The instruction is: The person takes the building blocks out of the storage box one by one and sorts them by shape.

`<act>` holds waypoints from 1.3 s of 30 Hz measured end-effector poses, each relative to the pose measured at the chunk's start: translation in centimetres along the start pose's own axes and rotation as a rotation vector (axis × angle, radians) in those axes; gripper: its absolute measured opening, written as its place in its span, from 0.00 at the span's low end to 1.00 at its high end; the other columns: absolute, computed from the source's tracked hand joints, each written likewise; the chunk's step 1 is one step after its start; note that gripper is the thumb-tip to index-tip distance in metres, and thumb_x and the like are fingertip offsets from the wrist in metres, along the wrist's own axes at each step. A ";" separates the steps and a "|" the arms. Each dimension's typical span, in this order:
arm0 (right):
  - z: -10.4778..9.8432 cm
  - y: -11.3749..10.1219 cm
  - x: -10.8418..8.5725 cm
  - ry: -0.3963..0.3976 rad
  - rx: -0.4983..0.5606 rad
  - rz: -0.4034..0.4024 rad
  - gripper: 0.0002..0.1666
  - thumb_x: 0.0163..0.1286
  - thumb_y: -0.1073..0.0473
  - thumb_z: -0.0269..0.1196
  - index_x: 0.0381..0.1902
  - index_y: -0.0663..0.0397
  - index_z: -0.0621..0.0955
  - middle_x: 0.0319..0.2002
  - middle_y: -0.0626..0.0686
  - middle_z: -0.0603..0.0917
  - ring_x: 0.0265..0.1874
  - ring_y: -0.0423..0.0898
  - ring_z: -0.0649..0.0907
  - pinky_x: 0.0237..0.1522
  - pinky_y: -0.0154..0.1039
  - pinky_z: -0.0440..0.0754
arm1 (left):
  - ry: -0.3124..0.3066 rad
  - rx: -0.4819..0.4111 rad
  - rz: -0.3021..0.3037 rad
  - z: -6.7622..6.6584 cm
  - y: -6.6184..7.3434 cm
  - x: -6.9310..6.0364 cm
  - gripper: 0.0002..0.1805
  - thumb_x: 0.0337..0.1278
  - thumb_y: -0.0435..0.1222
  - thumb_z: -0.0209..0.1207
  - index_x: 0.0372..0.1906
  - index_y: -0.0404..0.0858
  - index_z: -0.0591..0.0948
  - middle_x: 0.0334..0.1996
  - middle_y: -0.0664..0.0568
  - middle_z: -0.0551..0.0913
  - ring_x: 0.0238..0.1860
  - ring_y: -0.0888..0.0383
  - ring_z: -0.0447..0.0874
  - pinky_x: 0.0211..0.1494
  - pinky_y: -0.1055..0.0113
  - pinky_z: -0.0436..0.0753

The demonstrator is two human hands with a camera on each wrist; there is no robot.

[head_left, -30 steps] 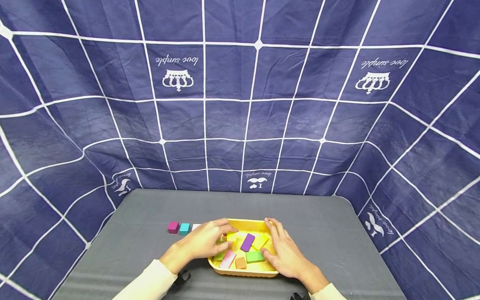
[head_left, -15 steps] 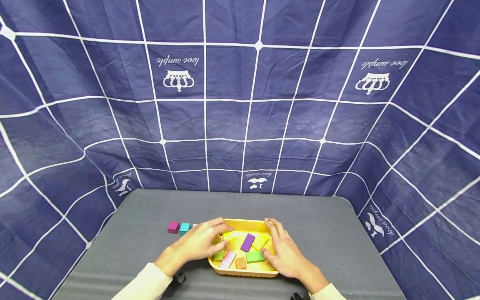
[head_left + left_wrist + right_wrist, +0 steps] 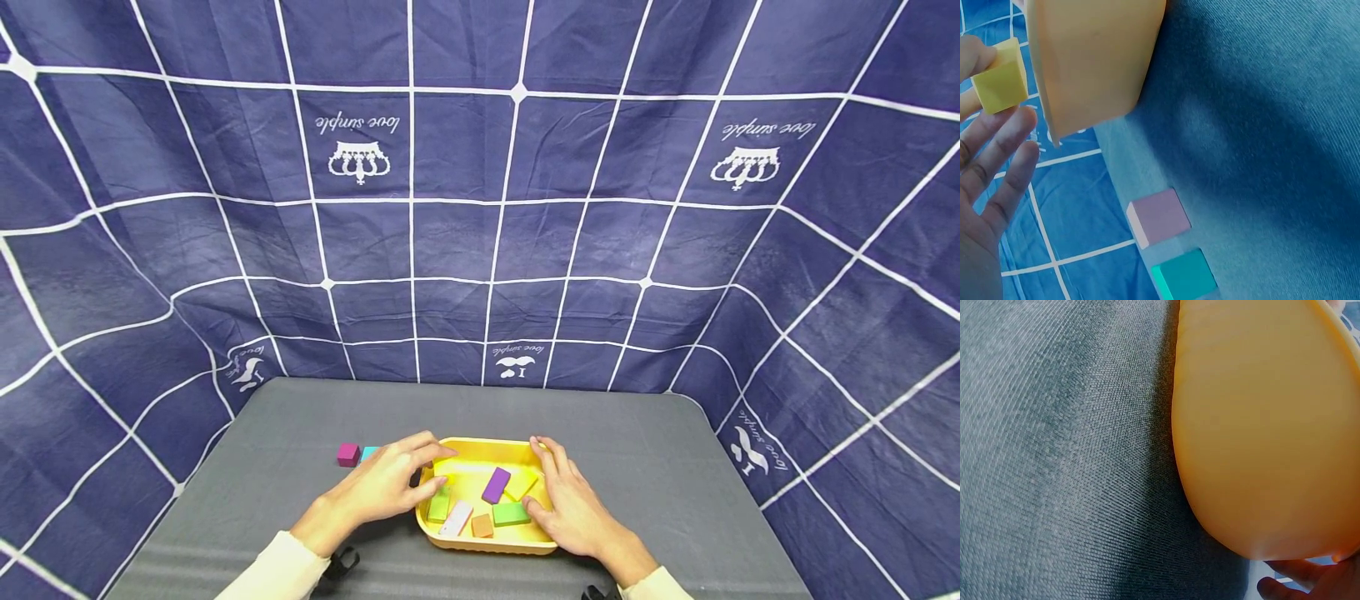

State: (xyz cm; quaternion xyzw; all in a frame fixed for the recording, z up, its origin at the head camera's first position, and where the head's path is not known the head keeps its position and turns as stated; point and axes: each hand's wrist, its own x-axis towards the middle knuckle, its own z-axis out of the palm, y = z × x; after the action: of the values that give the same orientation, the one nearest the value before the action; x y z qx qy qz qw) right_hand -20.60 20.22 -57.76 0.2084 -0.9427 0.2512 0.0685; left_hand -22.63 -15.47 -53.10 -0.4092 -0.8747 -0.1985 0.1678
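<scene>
My left hand (image 3: 378, 483) pinches a yellow block (image 3: 1002, 84) between thumb and index finger, while its other fingers spread apart. That hand is at the left wall of a yellow plastic tray (image 3: 491, 451), with the block just above the rim. On the tray's right end my right hand (image 3: 576, 510) grips the rim, thumb on the inside. Inside the tray lie a purple block (image 3: 496, 485), a flat yellow block (image 3: 524, 482), a green block (image 3: 511, 513), an orange block (image 3: 482, 526), a pale pink block (image 3: 456, 519) and a lime green block (image 3: 438, 507).
Left of the tray, a magenta cube (image 3: 348, 455) and a teal cube (image 3: 368, 453) stand on the grey table (image 3: 645, 467). A pinkish block (image 3: 1160, 217) beside the teal one is hidden by my left hand in the head view. Blue gridded cloth (image 3: 465, 242) hangs behind.
My left hand has moved left with the yellow block, from over the tray's inside to its left rim. It now covers the pale block outside. My right hand and the tray stay put.
</scene>
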 end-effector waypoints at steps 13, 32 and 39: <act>0.1 0.1 -0.1 0.011 0.003 -0.010 0.53 0.75 0.51 0.73 0.91 0.60 0.66 0.87 0.58 0.70 0.73 0.62 0.83 0.73 0.68 0.85 | 0.051 0.025 -0.068 -1.3 -0.8 -1.5 0.20 0.73 0.42 0.79 0.65 0.49 0.92 0.52 0.65 0.90 0.44 0.67 0.90 0.50 0.66 0.92; 0.1 0.1 0.0 0.011 -0.007 -0.024 0.55 0.75 0.49 0.73 0.92 0.58 0.65 0.87 0.58 0.70 0.82 0.64 0.77 0.78 0.68 0.82 | 0.168 0.106 -0.100 -2.4 -2.9 -4.6 0.25 0.62 0.39 0.85 0.63 0.50 0.93 0.50 0.67 0.90 0.45 0.72 0.88 0.49 0.65 0.91; 0.1 0.1 0.0 0.021 -0.025 -0.035 0.54 0.75 0.50 0.73 0.92 0.60 0.66 0.87 0.60 0.70 0.84 0.64 0.76 0.80 0.68 0.81 | 0.199 0.129 -0.126 -2.9 -3.6 -5.8 0.25 0.60 0.39 0.86 0.63 0.51 0.93 0.51 0.68 0.91 0.49 0.68 0.94 0.52 0.61 0.92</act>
State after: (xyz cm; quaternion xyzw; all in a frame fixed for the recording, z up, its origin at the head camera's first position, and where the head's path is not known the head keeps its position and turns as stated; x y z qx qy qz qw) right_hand -20.64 20.28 -57.87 0.2214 -0.9412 0.2404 0.0856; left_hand -21.50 -22.75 -54.01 -0.3203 -0.8885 -0.1916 0.2669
